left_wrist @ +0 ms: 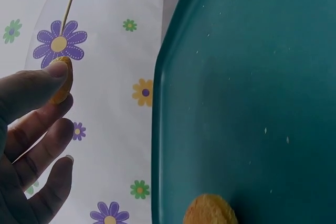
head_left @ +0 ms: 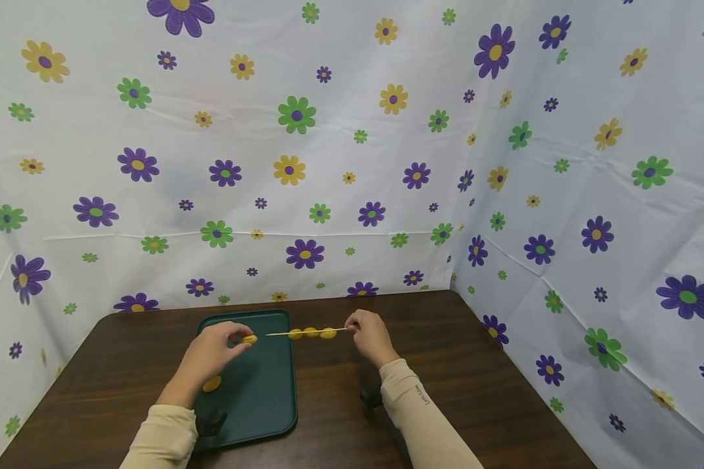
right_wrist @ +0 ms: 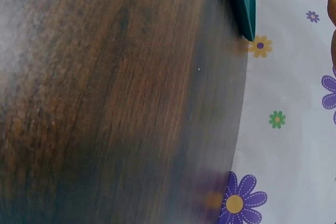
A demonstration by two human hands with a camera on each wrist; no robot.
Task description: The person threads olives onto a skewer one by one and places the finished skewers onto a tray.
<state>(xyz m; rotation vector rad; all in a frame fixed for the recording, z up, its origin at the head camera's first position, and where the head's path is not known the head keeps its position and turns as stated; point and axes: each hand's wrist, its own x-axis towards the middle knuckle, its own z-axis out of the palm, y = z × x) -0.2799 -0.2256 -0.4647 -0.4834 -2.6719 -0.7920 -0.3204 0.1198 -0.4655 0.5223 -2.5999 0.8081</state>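
My left hand [head_left: 214, 352] pinches a small golden oval piece [left_wrist: 62, 85] between thumb and index finger, above the tray. Its other fingers are loosely bent in the left wrist view. My right hand [head_left: 372, 337] grips one end of a thin wooden skewer [head_left: 278, 334], held about level. Three similar golden pieces [head_left: 311, 332] are threaded on it side by side. Its bare tip points toward the held piece, with a small gap in the head view. The right wrist view shows the threaded pieces [right_wrist: 332, 11] at its edge, but not the hand.
A dark green tray [head_left: 264, 404] lies on the brown wooden table [head_left: 446, 391]. On its left part rests another golden piece [head_left: 212, 383], and pale crumbs dot its surface. Flower-patterned white cloth [head_left: 340, 163] hangs behind and beside the table.
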